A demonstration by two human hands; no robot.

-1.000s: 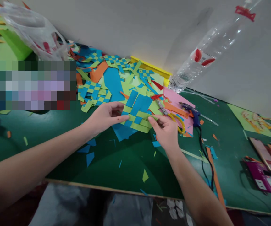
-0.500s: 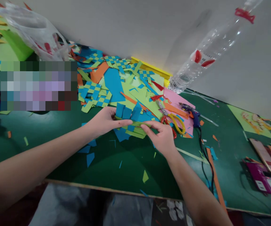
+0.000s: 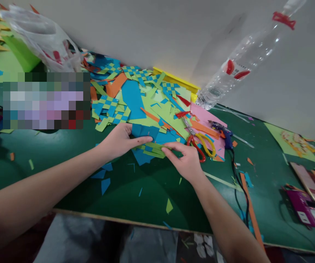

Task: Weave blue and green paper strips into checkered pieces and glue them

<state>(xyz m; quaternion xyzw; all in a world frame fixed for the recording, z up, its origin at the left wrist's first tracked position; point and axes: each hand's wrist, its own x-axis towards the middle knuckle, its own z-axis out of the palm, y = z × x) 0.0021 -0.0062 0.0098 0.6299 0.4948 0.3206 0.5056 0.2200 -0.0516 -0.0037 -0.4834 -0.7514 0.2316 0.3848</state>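
Observation:
My left hand (image 3: 126, 140) grips a piece of woven paper (image 3: 145, 132) made of blue and light green strips, its thumb laid along the front. The blue strips stand up side by side above the thumb. Between thumb and index finger my right hand (image 3: 183, 157) pinches the end of a light green strip (image 3: 157, 148) that runs across the weave. Fingers behind the paper are hidden. Just right of the right hand lie scissors (image 3: 204, 143) with red and yellow handles. Behind both hands spreads a heap of finished blue-and-green woven pieces (image 3: 109, 106) and loose paper.
A clear plastic bottle (image 3: 228, 73) leans at the back right. A blue glue gun (image 3: 227, 138) with a black cord lies on pink paper (image 3: 215, 118). At right are a phone (image 3: 309, 182) and a purple box (image 3: 301, 208). A plastic bag (image 3: 45, 40) stands back left. Scraps dot the green table (image 3: 152, 197).
The blue strips, which stood apart and fanned out, now lie closer together and flatter. My right hand has shifted slightly left with the green strip.

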